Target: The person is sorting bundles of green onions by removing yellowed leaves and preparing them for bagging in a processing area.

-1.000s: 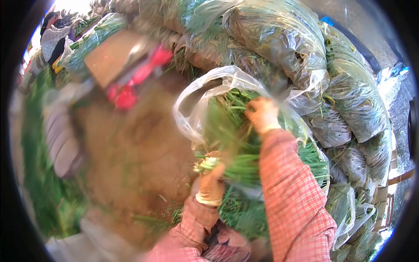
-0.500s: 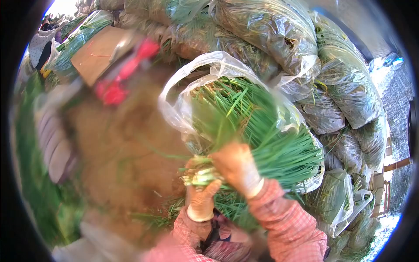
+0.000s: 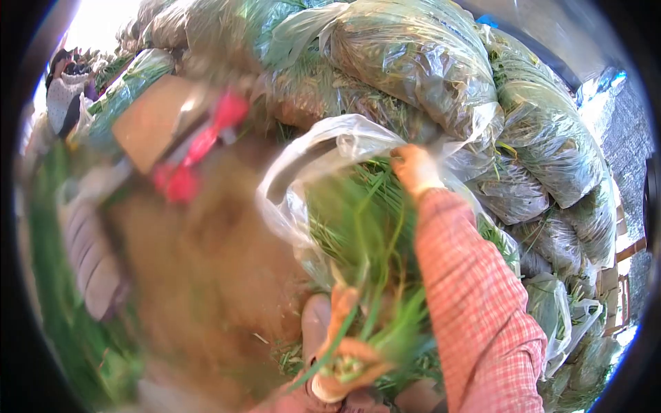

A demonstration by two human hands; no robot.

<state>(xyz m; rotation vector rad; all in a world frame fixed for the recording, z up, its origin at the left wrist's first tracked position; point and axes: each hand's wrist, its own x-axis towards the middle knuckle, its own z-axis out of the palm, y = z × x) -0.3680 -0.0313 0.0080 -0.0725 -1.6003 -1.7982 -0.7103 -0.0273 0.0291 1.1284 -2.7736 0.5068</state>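
My left hand [image 3: 348, 351], in an orange-tan glove, is wrapped round the pale root ends of a bunch of long green stalks [image 3: 403, 323] low in the view, the leaves blurred. My right hand [image 3: 415, 167], gloved too, reaches to the upper right rim of an open clear plastic bag [image 3: 286, 199]. Its fingers are pressed together at the rim, beside the leaves; exactly what they pinch is too small to tell. More green stalks [image 3: 344, 206] lie inside the bag.
Filled plastic bags [image 3: 420, 55] are stacked behind and to the right. A cardboard piece [image 3: 155, 120] and a pink-red object [image 3: 200, 148] lie at the upper left. Green leaves [image 3: 62, 289] line the left edge. A person [image 3: 62, 93] is at the far upper left.
My right hand has moved up from the bunch to the bag rim. My left hand has moved down with the bunch, which has turned. The bag's contents show more blurred.
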